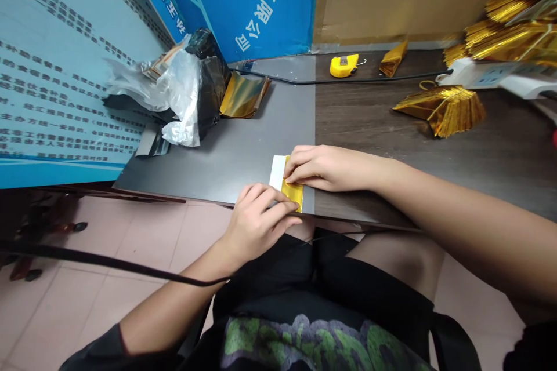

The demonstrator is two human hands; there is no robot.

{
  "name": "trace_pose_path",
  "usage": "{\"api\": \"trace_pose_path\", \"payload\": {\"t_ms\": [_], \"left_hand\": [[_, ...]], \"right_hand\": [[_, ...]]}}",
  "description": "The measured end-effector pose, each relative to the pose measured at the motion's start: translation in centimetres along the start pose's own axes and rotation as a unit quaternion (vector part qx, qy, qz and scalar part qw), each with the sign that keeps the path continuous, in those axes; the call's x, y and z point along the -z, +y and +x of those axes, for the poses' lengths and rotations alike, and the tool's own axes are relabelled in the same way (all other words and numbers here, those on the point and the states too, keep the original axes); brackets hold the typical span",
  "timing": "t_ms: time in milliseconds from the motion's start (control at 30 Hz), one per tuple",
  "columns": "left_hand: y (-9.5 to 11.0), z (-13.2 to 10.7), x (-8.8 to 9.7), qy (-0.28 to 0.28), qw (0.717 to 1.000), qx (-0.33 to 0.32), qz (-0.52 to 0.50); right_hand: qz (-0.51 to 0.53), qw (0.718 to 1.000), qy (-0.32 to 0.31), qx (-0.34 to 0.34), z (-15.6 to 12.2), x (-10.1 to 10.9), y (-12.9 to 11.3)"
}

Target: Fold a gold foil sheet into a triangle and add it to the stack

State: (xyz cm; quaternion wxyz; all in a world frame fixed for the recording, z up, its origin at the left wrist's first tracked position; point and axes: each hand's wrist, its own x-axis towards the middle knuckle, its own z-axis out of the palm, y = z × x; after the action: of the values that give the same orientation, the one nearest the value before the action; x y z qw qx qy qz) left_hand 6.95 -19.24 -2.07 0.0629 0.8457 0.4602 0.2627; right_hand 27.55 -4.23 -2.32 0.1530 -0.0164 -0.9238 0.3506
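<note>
A small sheet of gold foil paper (293, 190) lies near the front edge of the table, folded over, with a white strip showing along its left side. My left hand (260, 217) is at the near end of the paper, fingers bent over it and the thumb close to the table edge. From the right, my right hand (319, 167) presses on the far end with its fingertips curled together on the foil. Parts of the paper are hidden under the fingers of both hands.
Folded gold paper bundles (448, 109) stand at the right, near a white power strip (483, 74). At the back are a yellow tape measure (343, 66) and a black cable (300, 82). A stack of gold sheets (243, 94) sits beside a plastic bag (185, 87) on the left.
</note>
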Motion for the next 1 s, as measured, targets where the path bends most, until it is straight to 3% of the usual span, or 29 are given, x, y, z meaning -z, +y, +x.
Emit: {"api": "trace_pose_path", "payload": {"t_ms": [100,300,600,1000], "left_hand": [[0.0,-0.1,0.0,0.011,1.000,-0.002,0.011],[0.0,0.0,0.3,0.019,0.998,0.055,-0.008],[0.3,0.5,0.8,-0.031,0.985,0.167,0.030],[0.1,-0.8,0.8,-0.002,0.989,0.144,0.021]], "right_hand": [[0.008,1.000,-0.011,-0.005,0.1,0.1,-0.3],[0.002,1.000,-0.021,-0.009,0.2,0.5,-1.1],[-0.031,0.998,0.010,-0.062,1.0,-0.7,-2.0],[-0.081,0.989,-0.012,-0.121,1.5,-1.2,-3.3]]}}
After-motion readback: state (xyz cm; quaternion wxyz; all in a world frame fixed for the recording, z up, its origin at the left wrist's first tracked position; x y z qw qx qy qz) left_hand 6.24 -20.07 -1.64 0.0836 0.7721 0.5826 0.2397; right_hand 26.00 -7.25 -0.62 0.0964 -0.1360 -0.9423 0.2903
